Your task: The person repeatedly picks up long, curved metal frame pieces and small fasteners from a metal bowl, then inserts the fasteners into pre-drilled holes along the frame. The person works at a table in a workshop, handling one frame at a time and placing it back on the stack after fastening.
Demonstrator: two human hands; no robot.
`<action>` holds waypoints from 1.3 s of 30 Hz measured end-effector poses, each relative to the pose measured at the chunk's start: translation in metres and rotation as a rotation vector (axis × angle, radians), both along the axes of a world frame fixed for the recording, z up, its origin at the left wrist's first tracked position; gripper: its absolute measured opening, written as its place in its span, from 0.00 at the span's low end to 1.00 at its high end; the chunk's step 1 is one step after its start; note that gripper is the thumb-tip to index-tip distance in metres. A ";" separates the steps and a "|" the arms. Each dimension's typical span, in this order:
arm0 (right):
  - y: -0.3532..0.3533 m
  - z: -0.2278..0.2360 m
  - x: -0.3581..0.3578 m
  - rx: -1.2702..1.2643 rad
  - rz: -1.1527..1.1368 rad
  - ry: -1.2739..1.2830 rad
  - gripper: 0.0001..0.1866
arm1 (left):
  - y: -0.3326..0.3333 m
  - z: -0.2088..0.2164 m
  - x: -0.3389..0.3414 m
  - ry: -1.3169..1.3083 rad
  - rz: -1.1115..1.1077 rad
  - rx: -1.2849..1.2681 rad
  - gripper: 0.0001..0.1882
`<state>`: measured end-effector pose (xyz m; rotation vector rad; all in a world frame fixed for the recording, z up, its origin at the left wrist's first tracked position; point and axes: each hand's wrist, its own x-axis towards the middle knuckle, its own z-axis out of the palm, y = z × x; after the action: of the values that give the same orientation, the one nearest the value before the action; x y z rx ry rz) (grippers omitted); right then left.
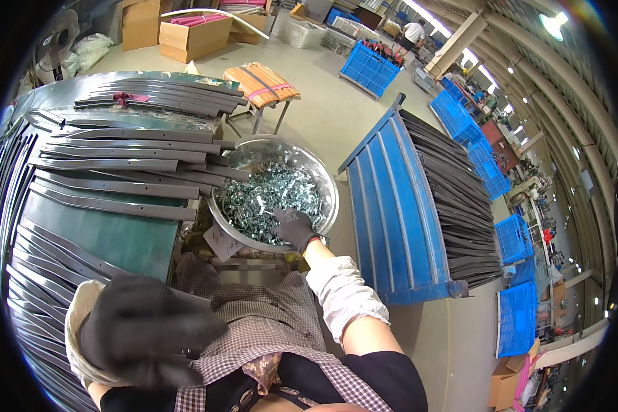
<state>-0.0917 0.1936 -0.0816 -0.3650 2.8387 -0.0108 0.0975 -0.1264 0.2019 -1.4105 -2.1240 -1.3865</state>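
The right hand (294, 226), in a dark glove, reaches into a round metal bowl (326, 180) that is heaped with small shiny metal clips (271, 192); its fingers curl down together into the pile at the bowl's near edge, though whether they have clamped on any clips cannot be told. The left hand (144, 333), also gloved, is close to the camera and blurred, fingers bent inward over a dark strip (192, 296) (the grip itself is too smeared to judge). The bowl sits just beside a green table (117, 237), where long grey curved strips (117, 154) lie in loose rows, some ends reaching over the bowl's rim. To the right of the bowl stands a blue rack (391, 206) tilted on its side and packed with more dark strips stacked edge to edge. Blue crates (515, 237) line the floor further right, and cardboard boxes (192, 36) stand beyond the table.
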 end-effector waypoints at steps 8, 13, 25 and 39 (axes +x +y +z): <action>0.026 -0.013 0.003 -0.163 -0.098 0.045 0.18 | 0.015 0.012 -0.020 0.154 -0.388 0.195 0.23; 0.024 -0.010 0.002 -0.181 -0.043 0.080 0.15 | 0.008 0.021 -0.023 0.037 -0.517 0.086 0.24; 0.050 0.039 0.036 -0.576 -0.077 0.172 0.18 | -0.099 -0.205 -0.108 0.142 0.728 -0.761 0.34; 0.029 -0.001 0.122 -1.569 -0.525 -0.171 0.06 | -0.071 -0.226 -0.117 0.238 0.554 -0.719 0.11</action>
<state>0.0307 0.2225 -0.0828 0.1418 2.0281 -2.1824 -0.0198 -0.1971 -0.0237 -0.9552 -2.6663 -0.2420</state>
